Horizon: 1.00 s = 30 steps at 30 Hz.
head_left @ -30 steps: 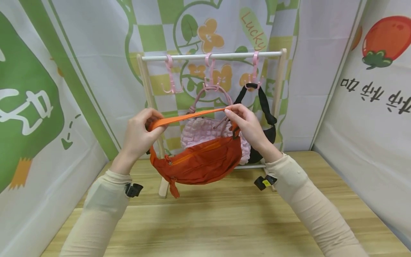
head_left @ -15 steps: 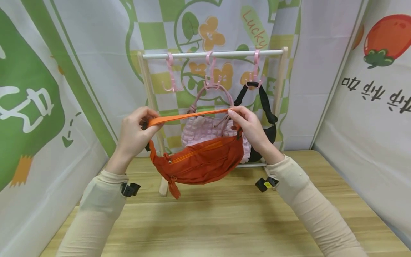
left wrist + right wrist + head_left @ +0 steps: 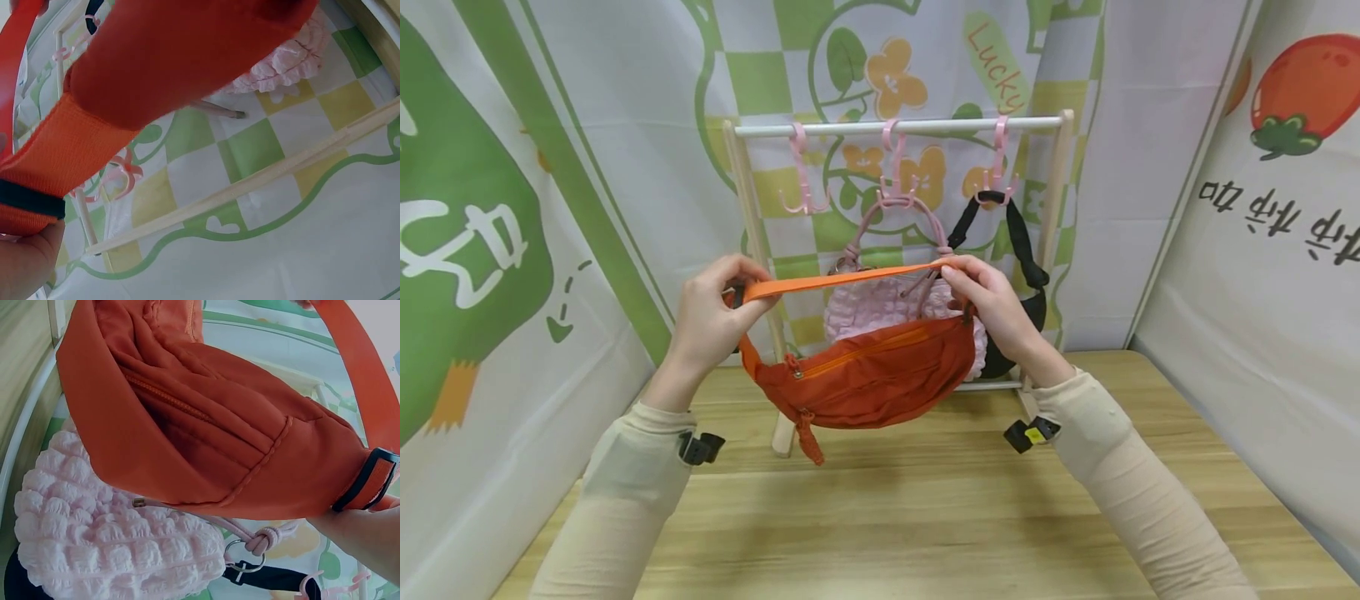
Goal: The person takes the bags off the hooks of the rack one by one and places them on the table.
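More room separates the left hand [image 3: 703,317] from the right hand [image 3: 996,308] than a second ago. Fingers and thumb of each pinch the orange strap [image 3: 842,281], drawn nearly straight, and the orange-red waist bag [image 3: 865,379] hangs below, in front of the pink bag [image 3: 872,304]. A gap lies between strap and leftmost pink hook [image 3: 802,167]; the table [image 3: 880,517] spreads beneath, its right edge beside the printed wall [image 3: 1232,283].

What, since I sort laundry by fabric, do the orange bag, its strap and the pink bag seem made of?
Orange bag: probably thin synthetic such as nylon, low sheen; it creases softly. Strap: likely matte woven webbing; ribbing shows near the dark buckle in the left wrist view. Pink bag: seemingly light matte fabric, gathered into puffs; fibre unclear.
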Tool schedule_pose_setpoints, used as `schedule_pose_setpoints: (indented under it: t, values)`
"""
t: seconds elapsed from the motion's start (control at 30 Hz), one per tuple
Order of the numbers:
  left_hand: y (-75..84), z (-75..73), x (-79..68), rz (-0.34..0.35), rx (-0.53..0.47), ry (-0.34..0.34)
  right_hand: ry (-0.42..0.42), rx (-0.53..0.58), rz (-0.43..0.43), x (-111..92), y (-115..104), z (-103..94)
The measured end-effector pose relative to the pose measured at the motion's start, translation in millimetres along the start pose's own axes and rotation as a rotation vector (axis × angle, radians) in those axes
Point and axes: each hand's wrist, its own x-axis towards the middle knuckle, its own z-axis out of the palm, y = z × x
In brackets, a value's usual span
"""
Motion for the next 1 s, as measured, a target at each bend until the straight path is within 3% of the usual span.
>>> schedule_pose_setpoints:
  t: [0.63, 1.0]
  values:
    - [-2.7, -1.9, -8.7, -0.045, -0.044, 0.042, -0.049, 0.059, 0.058, -7.4, 12.6, -9.5]
    - [-6.8, 0.1, -13.8, 0.000, -0.058, 0.053, -0.042, 0.125, 0.042, -9.5, 15.7, -10.6]
